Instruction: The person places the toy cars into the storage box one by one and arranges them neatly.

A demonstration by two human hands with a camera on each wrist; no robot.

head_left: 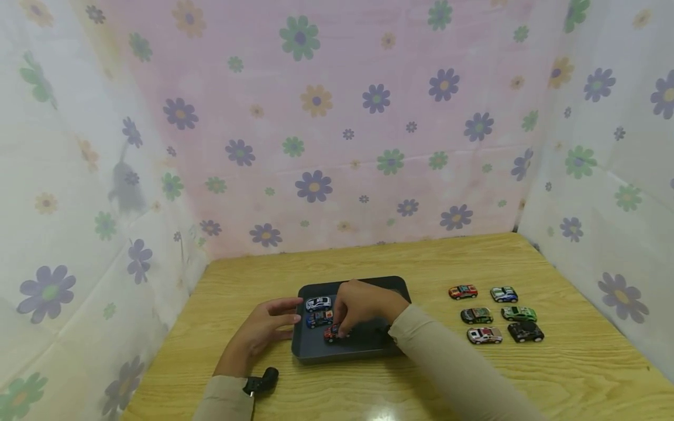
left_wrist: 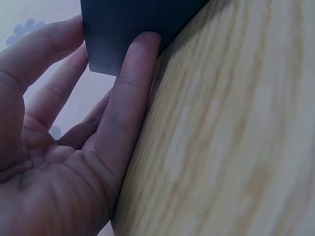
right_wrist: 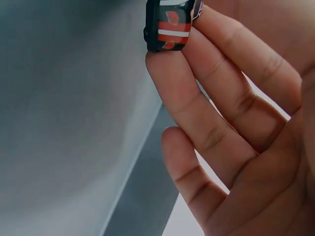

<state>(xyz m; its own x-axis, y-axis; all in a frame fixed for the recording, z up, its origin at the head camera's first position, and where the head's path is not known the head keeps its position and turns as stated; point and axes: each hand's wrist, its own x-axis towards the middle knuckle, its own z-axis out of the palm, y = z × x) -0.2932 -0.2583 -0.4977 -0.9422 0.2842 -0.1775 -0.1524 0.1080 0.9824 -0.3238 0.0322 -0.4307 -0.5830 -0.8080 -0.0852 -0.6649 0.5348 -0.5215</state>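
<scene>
While the left hand [head_left: 265, 327] rests with its fingers extended and parted against the left wall of a dark tray [head_left: 363, 342], the right hand [head_left: 363, 301] holds a red toy car [head_left: 332, 334] in a narrow pinch at the fingertips. The red toy car is inside the tray, in its left half toward the near side; whether its wheels touch the tray floor cannot be told. Just beyond it stand a blue toy car [head_left: 319, 318] and, farther back, a white toy car [head_left: 318, 303]. On the wooden table [head_left: 247, 280], to the right of the tray, six more cars form two loose columns, among them a green toy car [head_left: 518, 314] and a black toy car [head_left: 525, 331].

Judged by appearance, the red toy car is light, stiff and not readily broken, with a glossy shell that may slip under dry fingers and wheels that may roll if pushed lengthwise. It is best taken across its two long sides, low on the body and clear of the wheels. The tray looks rigid and probably light enough to slide; a flat hand on its wall suits it.
</scene>
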